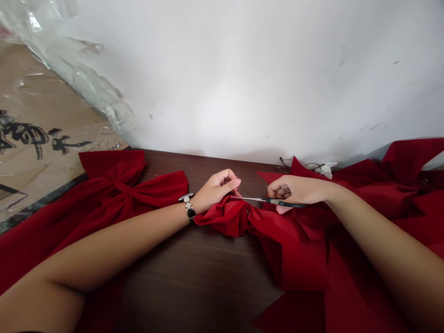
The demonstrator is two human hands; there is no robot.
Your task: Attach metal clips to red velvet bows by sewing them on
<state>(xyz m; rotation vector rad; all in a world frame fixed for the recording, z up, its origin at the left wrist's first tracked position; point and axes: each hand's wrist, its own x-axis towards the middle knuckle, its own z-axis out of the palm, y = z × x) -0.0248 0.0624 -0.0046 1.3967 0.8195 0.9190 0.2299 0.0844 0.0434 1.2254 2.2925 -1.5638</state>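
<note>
A red fabric bow (243,217) lies gathered at the middle of the dark wooden table (194,268). My left hand (217,189), with a watch on its wrist, is closed in a pinch just above the gathered middle of the bow; what it pinches is too fine to make out. My right hand (294,192) is closed on a pair of scissors (267,200) with dark handles. Their blades point left toward my left fingertips, just above the bow's knot.
A finished red bow (128,185) lies at the left on the table. More red fabric (398,185) is heaped at the right. A cardboard box wrapped in clear plastic (41,125) leans at the far left. A white wall (243,78) stands right behind the table.
</note>
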